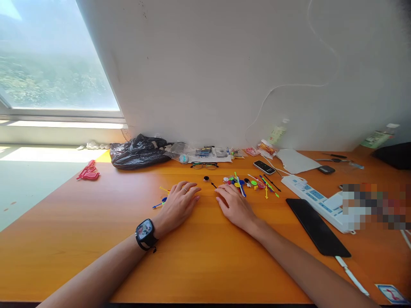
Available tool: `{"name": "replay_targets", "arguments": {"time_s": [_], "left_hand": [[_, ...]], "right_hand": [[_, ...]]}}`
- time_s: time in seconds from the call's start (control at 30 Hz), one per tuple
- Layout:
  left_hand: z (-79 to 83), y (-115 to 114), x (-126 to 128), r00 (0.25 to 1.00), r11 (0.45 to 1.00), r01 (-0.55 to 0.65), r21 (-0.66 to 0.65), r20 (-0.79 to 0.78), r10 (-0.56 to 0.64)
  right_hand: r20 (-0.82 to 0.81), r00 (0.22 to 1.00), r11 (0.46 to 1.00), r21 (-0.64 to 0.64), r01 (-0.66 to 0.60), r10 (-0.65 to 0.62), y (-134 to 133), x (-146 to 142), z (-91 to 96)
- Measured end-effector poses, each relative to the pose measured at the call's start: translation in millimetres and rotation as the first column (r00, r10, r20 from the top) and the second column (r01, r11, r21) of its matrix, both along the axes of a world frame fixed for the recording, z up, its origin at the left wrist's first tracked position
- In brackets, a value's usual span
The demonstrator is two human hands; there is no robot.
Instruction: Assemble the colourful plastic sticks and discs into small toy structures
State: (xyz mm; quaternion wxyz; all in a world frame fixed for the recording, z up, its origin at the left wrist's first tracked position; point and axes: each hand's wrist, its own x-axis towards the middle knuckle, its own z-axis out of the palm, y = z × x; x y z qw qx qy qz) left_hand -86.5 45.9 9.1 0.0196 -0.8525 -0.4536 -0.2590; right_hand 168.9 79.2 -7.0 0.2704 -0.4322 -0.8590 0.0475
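My left hand rests low over the wooden table, fingers stretched out and apart from the thumb. Partly hidden behind it are a blue plastic arrow-shaped stick and a yellow one. My right hand lies opposite, fingers loosely extended. A small black arrow-shaped piece shows at its fingertips; whether they touch is unclear. Between the hands, farther back, sits a small black round piece. Beyond the right hand spreads a pile of colourful plastic sticks and round pieces.
A red plastic toy gun lies left. Along the wall are a black plastic bag, eyeglasses and clear packets. To the right are a black remote-like device, a white power strip and a plugged-in phone.
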Motion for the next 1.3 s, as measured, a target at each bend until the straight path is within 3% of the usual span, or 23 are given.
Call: {"name": "replay_targets", "arguments": {"time_s": [0.2,0.4,0.67,0.87,0.97,1.13,1.3], "left_hand": [[5.4,-5,1,0.997,0.997,0.074,-0.035,-0.010,-0.074],[3.3,-4,-2,0.998,0.998,0.063,-0.015,-0.008,-0.063],[6.0,-8,1,0.998,0.998,0.064,-0.010,-0.027,-0.065],[-1.2,-3,4,0.998,0.998,0.057,0.028,0.031,-0.058],[3.3,-5,6,0.989,0.992,0.123,0.028,0.080,-0.125],[13.1,-15,14,0.953,0.954,0.300,-0.015,0.057,-0.299],[9.0,-24,27,0.858,0.850,0.514,-0.119,0.044,-0.512]], "right_hand": [[0.016,0.999,0.999,-0.027,-0.046,0.046,5,3,-6.1],[-0.062,0.998,0.998,-0.064,-0.013,0.009,3,1,-5.8],[-0.370,0.926,0.990,-0.088,-0.111,0.071,5,-5,-7.6],[-0.412,0.910,0.998,-0.050,0.024,-0.043,12,-6,-9.1],[-0.374,0.917,0.988,-0.114,0.106,-0.142,12,-4,-3.1],[-0.333,0.929,0.986,-0.031,0.161,-0.162,16,4,14.9],[-0.199,0.966,0.985,-0.084,0.153,-0.167,27,2,25.3]]}}
